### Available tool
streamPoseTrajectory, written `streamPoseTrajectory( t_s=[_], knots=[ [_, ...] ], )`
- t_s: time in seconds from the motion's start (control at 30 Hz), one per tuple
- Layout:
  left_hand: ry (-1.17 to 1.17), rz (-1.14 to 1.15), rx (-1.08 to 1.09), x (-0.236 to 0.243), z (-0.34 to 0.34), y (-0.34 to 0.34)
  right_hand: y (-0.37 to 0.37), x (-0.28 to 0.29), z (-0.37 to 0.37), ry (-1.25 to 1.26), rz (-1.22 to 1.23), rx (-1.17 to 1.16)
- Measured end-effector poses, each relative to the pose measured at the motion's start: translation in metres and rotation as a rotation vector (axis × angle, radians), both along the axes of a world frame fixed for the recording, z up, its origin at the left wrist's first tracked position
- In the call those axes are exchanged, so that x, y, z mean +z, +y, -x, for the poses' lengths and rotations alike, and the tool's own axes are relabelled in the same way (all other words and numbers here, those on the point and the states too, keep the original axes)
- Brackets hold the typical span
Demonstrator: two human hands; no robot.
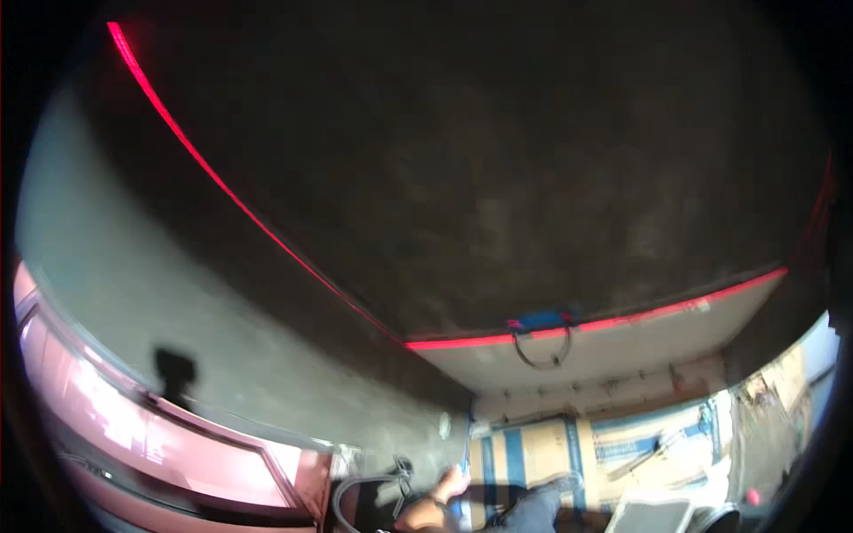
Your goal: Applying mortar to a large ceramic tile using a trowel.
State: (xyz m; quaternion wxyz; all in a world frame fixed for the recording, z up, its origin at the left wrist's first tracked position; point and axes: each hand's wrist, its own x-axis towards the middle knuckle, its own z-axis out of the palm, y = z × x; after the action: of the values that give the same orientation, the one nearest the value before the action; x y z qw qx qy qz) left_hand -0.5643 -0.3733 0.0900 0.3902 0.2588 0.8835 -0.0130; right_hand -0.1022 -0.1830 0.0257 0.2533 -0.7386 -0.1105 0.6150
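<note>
Low in the picture, my left hand (453,482) reaches in from the lower edge, small and slightly blurred. Its fingers look curled beside a thin upright blue strip (466,457); whether they grip that strip is not clear. Dark-trousered legs (531,511) show just right of the hand. To its left, a grey hose or cable (346,497) bends in a loop. My right hand is out of the picture.
Bright red lines (222,182) run along the edges of a large dark surface (498,160). A blue object (540,322) with a dark loop (544,366) sits at one line. Blue-striped cardboard (533,451) covers the floor. Pink-framed panels (213,444) stand left; a grey-topped box (653,515) lies lower right.
</note>
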Motion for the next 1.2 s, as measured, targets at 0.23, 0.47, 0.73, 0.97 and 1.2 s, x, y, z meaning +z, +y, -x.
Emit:
streamPoseTrajectory(
  t_s=[0.23, 0.47, 0.73, 0.97, 1.2],
  knots=[
    [-0.094, -0.060, -0.069, -0.016, -0.012, 0.092, -0.086, 0.017, -0.134, -0.059, 0.136, -0.264],
    [-0.150, -0.200, -0.077, -0.062, -0.016, 0.139, -0.243, 0.070, -0.259, -0.232, 0.256, -0.607],
    [-0.344, -0.209, -0.237, -0.083, -0.063, 0.236, -0.241, 0.137, -0.193, -0.413, 0.223, -0.720],
    [-0.554, -0.092, -0.335, -0.025, -0.105, 0.315, -0.227, 0.108, -0.198, -0.393, 0.331, -0.908],
    [-0.276, -0.010, -0.944, -0.062, 0.013, 0.283, -0.231, -0.015, -0.218, -0.368, 0.459, -0.928]
  ],
)
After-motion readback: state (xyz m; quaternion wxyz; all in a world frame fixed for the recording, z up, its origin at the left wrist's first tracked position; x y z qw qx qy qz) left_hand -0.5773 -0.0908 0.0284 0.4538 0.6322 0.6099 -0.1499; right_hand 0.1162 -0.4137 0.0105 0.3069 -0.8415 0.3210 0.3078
